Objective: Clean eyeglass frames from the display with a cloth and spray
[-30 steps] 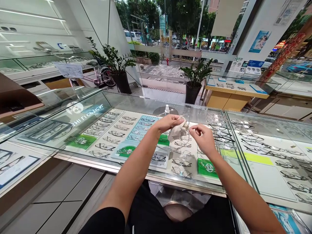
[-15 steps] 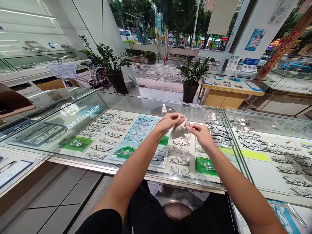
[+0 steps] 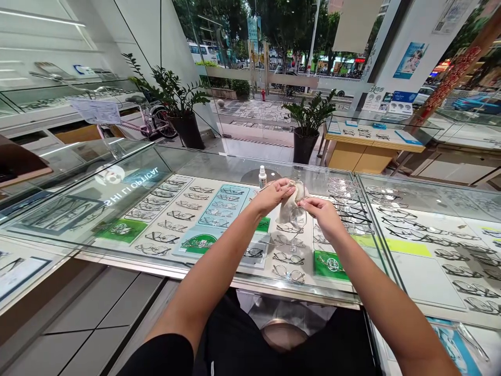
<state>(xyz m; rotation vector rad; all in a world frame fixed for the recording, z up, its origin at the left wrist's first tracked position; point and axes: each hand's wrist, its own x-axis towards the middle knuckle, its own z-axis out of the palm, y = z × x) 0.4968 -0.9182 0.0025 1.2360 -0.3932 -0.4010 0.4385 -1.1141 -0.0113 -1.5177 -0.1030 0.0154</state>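
Glass counter lies beneath both hands. The left hand pinches a pale cloth around a pair of glasses; the right hand grips the frame. Wiping seems underway; next calls for turning the lens. Since the earlier frame, the hands have closed together. A spray bottle stands beyond.

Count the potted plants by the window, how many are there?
2. One potted plant stands on the left, beside the pink bicycle; the other potted plant stands further right, next to the yellow counter.
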